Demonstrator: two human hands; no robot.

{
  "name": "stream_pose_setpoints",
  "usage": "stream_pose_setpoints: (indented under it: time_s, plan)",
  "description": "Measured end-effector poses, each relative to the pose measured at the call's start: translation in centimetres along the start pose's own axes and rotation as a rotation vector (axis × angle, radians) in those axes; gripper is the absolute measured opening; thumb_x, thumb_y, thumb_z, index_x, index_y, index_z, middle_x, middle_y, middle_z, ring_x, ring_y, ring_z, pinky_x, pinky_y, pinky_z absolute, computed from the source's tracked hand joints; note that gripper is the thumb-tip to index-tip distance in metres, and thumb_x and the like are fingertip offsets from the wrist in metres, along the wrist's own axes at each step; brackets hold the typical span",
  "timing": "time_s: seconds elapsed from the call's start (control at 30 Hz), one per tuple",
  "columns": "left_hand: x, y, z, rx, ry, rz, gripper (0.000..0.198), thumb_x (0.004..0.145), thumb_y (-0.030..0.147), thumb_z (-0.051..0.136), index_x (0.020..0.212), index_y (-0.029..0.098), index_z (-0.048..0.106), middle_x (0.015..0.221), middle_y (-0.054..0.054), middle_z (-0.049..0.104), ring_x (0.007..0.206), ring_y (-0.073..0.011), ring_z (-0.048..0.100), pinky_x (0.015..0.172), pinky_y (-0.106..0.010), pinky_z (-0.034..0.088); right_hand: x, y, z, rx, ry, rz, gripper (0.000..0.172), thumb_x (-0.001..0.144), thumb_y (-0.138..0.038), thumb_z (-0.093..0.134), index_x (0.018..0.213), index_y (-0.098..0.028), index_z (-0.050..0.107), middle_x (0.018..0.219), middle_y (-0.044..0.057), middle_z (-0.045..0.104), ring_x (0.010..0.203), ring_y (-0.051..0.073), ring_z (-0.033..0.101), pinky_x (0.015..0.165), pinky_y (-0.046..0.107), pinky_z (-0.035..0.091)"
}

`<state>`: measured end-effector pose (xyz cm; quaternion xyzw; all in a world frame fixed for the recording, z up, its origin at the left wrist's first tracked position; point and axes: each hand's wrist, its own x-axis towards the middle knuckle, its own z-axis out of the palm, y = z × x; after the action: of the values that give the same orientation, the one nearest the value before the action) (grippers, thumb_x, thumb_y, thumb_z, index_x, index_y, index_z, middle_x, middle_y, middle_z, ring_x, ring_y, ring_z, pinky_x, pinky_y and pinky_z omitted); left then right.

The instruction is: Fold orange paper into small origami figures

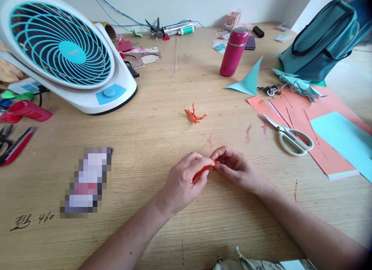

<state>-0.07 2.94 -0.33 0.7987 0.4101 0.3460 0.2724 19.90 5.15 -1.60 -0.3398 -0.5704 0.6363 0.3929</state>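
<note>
My left hand [186, 177] is closed around a small folded piece of orange paper [200, 172], gripping it between thumb and fingers. The tip of that paper pokes out to the right, where my right hand [234, 167] pinches it between thumb and forefinger. Much of the paper is hidden behind my left fingers. Beyond my hands lies a small twisted orange paper figure [194, 114] with thin upturned points. White-handled scissors [290, 137] rest with their blades parted on orange paper sheets [334, 155] to the right.
A white and blue fan [72, 53] stands at left, near a pixelated flat object [87, 181]. Farther back are a magenta bottle [234, 51], a folded teal paper [248, 81], keys [271, 91], teal paper figures [299, 84] and a teal bag [319, 41]. A red-handled tool [19, 146] lies far left.
</note>
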Motion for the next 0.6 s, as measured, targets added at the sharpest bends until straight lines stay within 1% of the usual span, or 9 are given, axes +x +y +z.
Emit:
stream_pose_setpoints:
  time_s: [0.2,0.43,0.6]
  plan:
    - [-0.03,0.03,0.02,0.002,0.025,-0.025,0.027,0.094,0.010,0.053,0.111,0.025,0.067,0.095,-0.004,0.064,0.090,-0.0160,0.064,0.083,-0.029,0.054,0.19,0.14,0.01,0.034,0.059,0.053,0.028,0.081,-0.042,0.079,0.088,-0.019,0.064,0.084,0.003,0.066,0.077,0.015,0.063,0.072,0.029,0.055]
    - [-0.03,0.15,0.03,0.009,-0.016,-0.023,0.035,0.095,0.008,0.050,0.120,0.024,0.067,0.094,-0.004,0.062,0.086,-0.0152,0.062,0.081,-0.029,0.053,0.22,0.36,0.04,0.087,0.086,0.061,0.028,0.078,-0.041,0.082,0.087,-0.020,0.066,0.082,0.001,0.067,0.075,0.014,0.064,0.072,0.028,0.055]
    - [0.03,0.08,0.09,-0.044,0.024,-0.033,0.026,0.094,0.008,0.053,0.112,0.022,0.066,0.098,-0.004,0.066,0.091,-0.0156,0.064,0.083,-0.029,0.052,0.33,0.46,0.05,0.105,0.090,0.070,0.026,0.079,-0.039,0.082,0.087,-0.019,0.068,0.077,0.000,0.066,0.070,0.012,0.062,0.070,0.026,0.054]
